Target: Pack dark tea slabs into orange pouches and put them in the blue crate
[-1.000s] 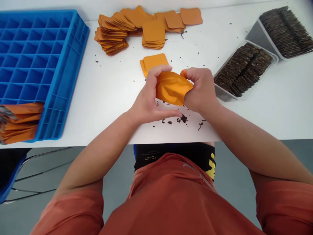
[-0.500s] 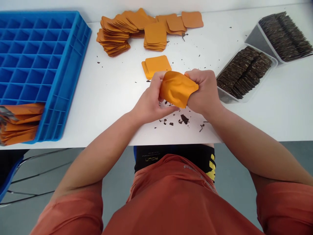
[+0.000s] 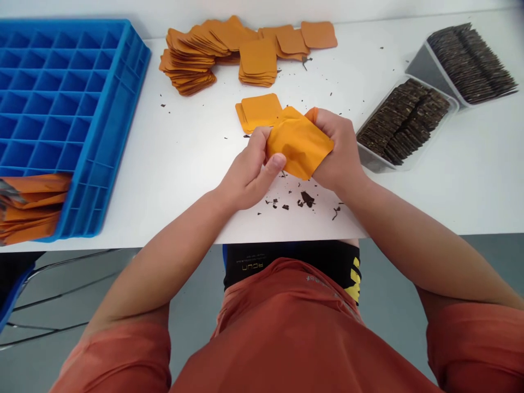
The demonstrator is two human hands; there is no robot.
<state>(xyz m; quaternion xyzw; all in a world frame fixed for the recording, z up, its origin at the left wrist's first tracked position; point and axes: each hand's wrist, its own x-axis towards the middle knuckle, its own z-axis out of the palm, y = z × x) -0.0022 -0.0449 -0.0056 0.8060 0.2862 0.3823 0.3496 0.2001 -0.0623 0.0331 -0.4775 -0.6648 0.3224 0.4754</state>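
Between my hands, above the white table, is an orange pouch (image 3: 302, 143) with a creased face. My left hand (image 3: 251, 173) grips its left edge, thumb resting near the lower left corner and fingers partly behind it. My right hand (image 3: 339, 148) is closed on its right side, its fingertips mostly hidden by the pouch. Whether anything lies inside the pouch cannot be seen. Just beyond it lies a small stack of flat orange pouches (image 3: 260, 109). Below my hands, dark brown crumbs (image 3: 307, 199) are scattered on the table.
More orange pouches (image 3: 196, 49) are piled along the back. Two clear tubs hold thin dark brown sheets, one nearer tub (image 3: 370, 158) and one farther tub (image 3: 426, 65). At left stands a blue divided crate (image 3: 118, 120), with orange packets (image 3: 36, 202) at its front corner.
My left thumb has moved from below the pouch up onto its lower left edge. The pouch has been turned slightly and looks flatter. My right hand keeps its hold.
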